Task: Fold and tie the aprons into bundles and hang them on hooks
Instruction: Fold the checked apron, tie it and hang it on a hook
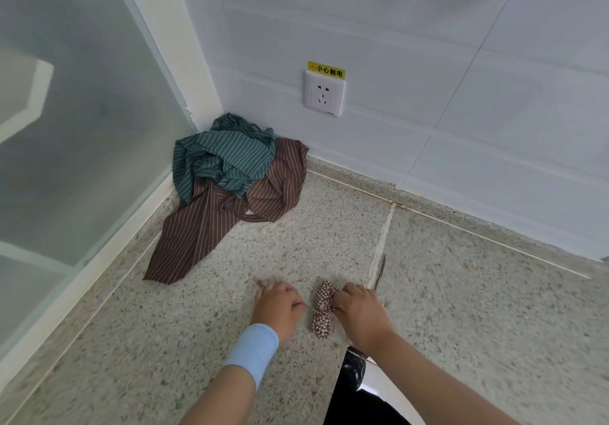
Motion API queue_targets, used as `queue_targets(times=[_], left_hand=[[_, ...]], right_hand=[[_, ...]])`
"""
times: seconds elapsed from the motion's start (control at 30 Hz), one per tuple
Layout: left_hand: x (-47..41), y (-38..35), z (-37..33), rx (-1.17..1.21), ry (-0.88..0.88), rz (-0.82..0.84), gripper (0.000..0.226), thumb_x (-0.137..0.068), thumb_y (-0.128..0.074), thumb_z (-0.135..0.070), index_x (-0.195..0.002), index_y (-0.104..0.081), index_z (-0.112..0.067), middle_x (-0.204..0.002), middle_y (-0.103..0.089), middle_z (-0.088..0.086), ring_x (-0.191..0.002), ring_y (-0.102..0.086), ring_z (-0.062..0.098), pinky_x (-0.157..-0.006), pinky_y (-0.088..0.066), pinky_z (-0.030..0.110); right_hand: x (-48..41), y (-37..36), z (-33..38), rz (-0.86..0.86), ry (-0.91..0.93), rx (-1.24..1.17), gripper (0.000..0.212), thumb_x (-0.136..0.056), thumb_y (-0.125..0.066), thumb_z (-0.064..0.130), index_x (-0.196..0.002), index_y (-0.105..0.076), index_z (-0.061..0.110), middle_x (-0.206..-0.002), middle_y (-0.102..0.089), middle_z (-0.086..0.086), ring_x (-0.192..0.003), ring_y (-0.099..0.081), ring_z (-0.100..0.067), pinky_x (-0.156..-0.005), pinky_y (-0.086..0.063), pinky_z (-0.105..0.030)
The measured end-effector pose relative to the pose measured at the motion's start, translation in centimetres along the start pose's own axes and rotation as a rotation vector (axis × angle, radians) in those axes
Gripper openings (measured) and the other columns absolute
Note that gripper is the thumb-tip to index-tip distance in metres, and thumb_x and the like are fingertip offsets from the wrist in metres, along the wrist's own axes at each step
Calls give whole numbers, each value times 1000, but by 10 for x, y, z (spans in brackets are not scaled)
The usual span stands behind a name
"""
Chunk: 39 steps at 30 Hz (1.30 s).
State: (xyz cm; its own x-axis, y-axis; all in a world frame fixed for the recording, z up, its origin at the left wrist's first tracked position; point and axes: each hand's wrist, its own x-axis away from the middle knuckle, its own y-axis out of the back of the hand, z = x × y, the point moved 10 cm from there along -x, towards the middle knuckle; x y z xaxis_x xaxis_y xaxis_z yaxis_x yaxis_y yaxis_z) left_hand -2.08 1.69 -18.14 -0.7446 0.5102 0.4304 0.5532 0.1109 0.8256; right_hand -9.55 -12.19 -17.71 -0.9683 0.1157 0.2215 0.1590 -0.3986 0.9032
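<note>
Tying step, I judge: my left hand [276,306] and right hand [360,316] each pinch a tie end [308,306] beside the bundle [321,312] on the near tabletop [461,293]; next I must pull tight, then hang it.

1. Speckled stone counter [461,309] fills the view, a pale seam [382,237] running across it.
2. Near the front edge lies a small checked bundle [321,312].
3. Back in the corner, a brown striped apron [204,227] sprawls flat, with a green striped apron [224,158] heaped on it.
</note>
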Motion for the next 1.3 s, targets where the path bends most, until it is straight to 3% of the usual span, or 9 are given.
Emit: queue_targets(times=[0.1, 0.23, 0.43, 0.6, 0.73, 0.97, 1.03, 1.17, 1.3], left_hand=[[1, -5, 7, 390, 107, 146, 16, -96, -52, -30, -86, -64, -25, -84, -65, -6, -78, -58, 14, -77, -48, 29], [4, 7, 21, 617, 173, 138, 31, -97, -48, -25, -66, -52, -30, -62, -48, -4, -61, -44, 17, -62, -35, 29], [-6, 35, -40, 456, -91, 76, 21, -100, -45, -33, -83, -57, -31, -72, -60, -4, -60, -47, 9, -58, -37, 27], [-18, 49, -53, 439, -138, -135, 17, -97, -56, -20, -93, -73, -19, -88, -64, -5, -83, -58, 12, -78, -49, 28], [-22, 21, -46, 580, -28, -105, 15, -92, -64, -22, -95, -79, -20, -88, -71, -4, -83, -62, 7, -78, -49, 21], [-35, -17, -57, 767, 65, -29, 39, -89, -70, -20, -51, -61, -13, -55, -51, -1, -53, -44, 4, -54, -37, 24], [-38, -16, -60, 754, 48, -41, 29, -89, -71, -27, -64, -72, -11, -66, -63, 6, -61, -54, 10, -62, -45, 28], [-43, -8, -53, 902, 105, -67, 15, -88, -71, -26, -78, -80, -19, -77, -72, 2, -72, -63, 13, -68, -49, 27], [-44, -2, -57, 1059, 123, -50, 19, -93, -66, -22, -79, -80, -21, -70, -72, -6, -58, -61, 7, -58, -46, 20]], right_hand=[[0, 6, -14, 65, -164, -365, 9, -94, -59, 15, -92, -56, 23, -72, -58, 3, -64, -54, -15, -62, -45, -31], [0, 10, -29, 147, -260, -516, 17, -94, -48, 17, -102, -57, 30, -69, -58, 5, -55, -51, -11, -56, -43, -27], [-15, 40, 3, -1, -47, -294, 29, -89, -62, 50, -115, -64, 38, -130, -38, 18, -71, -58, -8, -72, -49, -26], [-26, 37, -19, -32, -305, -675, 15, -85, -76, 31, -73, -68, 29, -96, -63, 10, -81, -60, -6, -71, -44, -18], [-21, 27, -37, -29, -483, -952, 6, -83, -79, 19, -78, -77, 18, -84, -73, 1, -79, -67, -13, -72, -52, -25], [-12, 27, -41, -29, -548, -1203, 3, -83, -78, 10, -86, -80, 10, -84, -77, -2, -80, -70, -9, -67, -50, -14], [-12, 35, -49, -27, -544, -1032, 8, -87, -76, 18, -92, -77, 12, -88, -73, 1, -89, -67, -13, -72, -48, -14], [-16, 57, -51, 196, -353, -150, 38, -100, -45, 50, -90, -61, 17, -89, -53, -1, -82, -56, -21, -73, -49, -32], [-19, 70, -22, 404, -98, 242, 44, -101, -29, 38, -84, -60, 13, -81, -61, -4, -75, -59, -26, -67, -49, -34]])
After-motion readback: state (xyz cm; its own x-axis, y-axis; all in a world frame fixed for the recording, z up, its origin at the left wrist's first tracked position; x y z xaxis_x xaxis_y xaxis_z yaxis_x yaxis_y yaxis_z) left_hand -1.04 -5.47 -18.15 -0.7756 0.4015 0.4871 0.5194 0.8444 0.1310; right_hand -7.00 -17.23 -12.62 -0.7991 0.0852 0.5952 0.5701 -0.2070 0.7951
